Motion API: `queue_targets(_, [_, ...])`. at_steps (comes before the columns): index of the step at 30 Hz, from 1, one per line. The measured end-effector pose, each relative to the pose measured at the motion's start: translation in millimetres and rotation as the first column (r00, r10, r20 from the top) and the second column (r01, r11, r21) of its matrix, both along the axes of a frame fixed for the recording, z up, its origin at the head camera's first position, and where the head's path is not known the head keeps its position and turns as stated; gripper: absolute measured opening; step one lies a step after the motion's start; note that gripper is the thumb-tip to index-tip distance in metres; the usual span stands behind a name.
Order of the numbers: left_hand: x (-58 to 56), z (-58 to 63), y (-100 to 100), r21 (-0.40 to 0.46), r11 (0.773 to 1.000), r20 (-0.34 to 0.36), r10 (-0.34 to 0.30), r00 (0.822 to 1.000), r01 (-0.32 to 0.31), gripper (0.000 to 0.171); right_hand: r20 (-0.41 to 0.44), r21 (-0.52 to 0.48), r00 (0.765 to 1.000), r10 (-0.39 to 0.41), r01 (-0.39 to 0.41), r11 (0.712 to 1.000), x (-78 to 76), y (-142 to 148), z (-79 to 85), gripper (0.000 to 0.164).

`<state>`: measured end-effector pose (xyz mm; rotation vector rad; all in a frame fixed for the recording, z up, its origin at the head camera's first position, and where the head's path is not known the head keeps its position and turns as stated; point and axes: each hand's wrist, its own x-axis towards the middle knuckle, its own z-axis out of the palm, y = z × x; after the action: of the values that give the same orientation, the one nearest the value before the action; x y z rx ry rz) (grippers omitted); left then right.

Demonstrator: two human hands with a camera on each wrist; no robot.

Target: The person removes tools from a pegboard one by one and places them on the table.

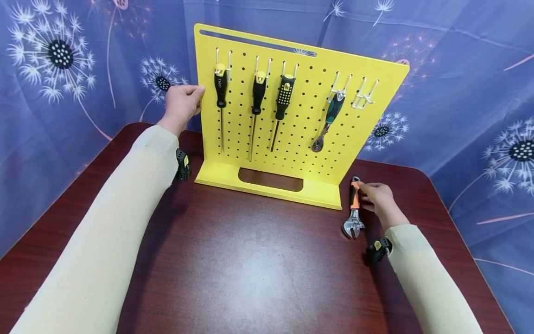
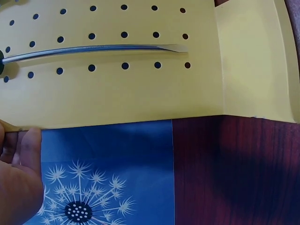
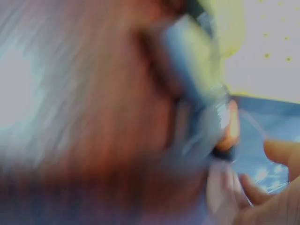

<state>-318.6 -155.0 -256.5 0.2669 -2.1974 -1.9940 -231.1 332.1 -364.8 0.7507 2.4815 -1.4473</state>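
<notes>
My left hand [image 1: 181, 103] pinches the left edge of a yellow pegboard [image 1: 238, 174], with the thumb on its front. In the left wrist view that hand [image 2: 21, 176] is only partly visible. At the board's lower right, my right hand [image 1: 378, 197] holds an adjustable wrench [image 1: 354, 206] by its orange and black handle, jaws toward me. Blur in the right wrist view hides the exact finger contact on the wrench [image 3: 229, 126]. Three screwdrivers with black and yellow handles, such as the leftmost screwdriver [image 1: 221, 88], and a ratchet wrench [image 1: 329, 118] hang on hooks.
A white double hook [image 1: 364, 98] on the board's right side bears no tool. The board stands toward the back of a dark red wooden table [image 1: 233, 260]. Behind it hangs a blue curtain [image 1: 142, 41] with dandelion prints.
</notes>
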Motion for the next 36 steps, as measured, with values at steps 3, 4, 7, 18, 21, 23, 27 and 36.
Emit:
queue_targets(3, [-0.8, -1.7, 0, -0.046, 0.999, 0.001, 0.015, 1.0, -0.015, 0.032, -0.206, 0.03, 0.973, -0.105, 0.114, 0.993, 0.0, -10, 9.5, 0.046])
queue_targets(4, [-1.2, -2.1, 0, -0.068, 0.997, 0.002, 0.023, 1.0, -0.023, 0.034, -0.288, 0.02, 0.948, -0.132, 0.144, 0.989, 0.0, -15, 13.8, 0.036])
queue_targets(7, [-1.7, -2.6, 1, -0.117, 0.992, 0.003, 0.046, 0.999, -0.045, 0.034, -0.518, -0.073, 0.836, -0.179, 0.166, 0.983, 0.5, -31, 29.8, 0.005])
queue_targets(18, [-5.2, -2.8, 1, -0.104, 0.994, -0.011, 0.03, 1.0, -0.031, 0.034, -0.637, -0.364, 0.75, -0.177, -0.09, 0.927, -0.8, -72, 74.5, 0.005])
queue_targets(21, [-5.6, -2.8, 1, -0.084, 0.996, -0.013, 0.027, 1.0, -0.028, 0.034, -0.638, -0.376, 0.755, -0.154, -0.13, 0.917, -2.3, -78, 78.8, 0.007])
queue_targets(23, [-5.4, -2.8, 1, -0.066, 0.997, -0.019, 0.026, 0.999, -0.027, 0.033, -0.638, -0.387, 0.758, -0.135, -0.164, 0.907, -3.0, -82, 81.5, 0.009])
queue_targets(27, [-4.9, -2.5, 0, -0.032, 0.999, -0.029, 0.019, 0.999, -0.02, 0.032, -0.63, -0.413, 0.772, -0.081, -0.245, 0.877, -4.0, -88, 86.3, 0.015])
queue_targets(36, [-1.7, -1.8, 0, -0.059, 0.998, -0.026, 0.022, 0.999, -0.023, 0.03, -0.629, -0.444, 0.778, 0.019, -0.379, 0.812, -12.7, -102, 92.8, 0.019])
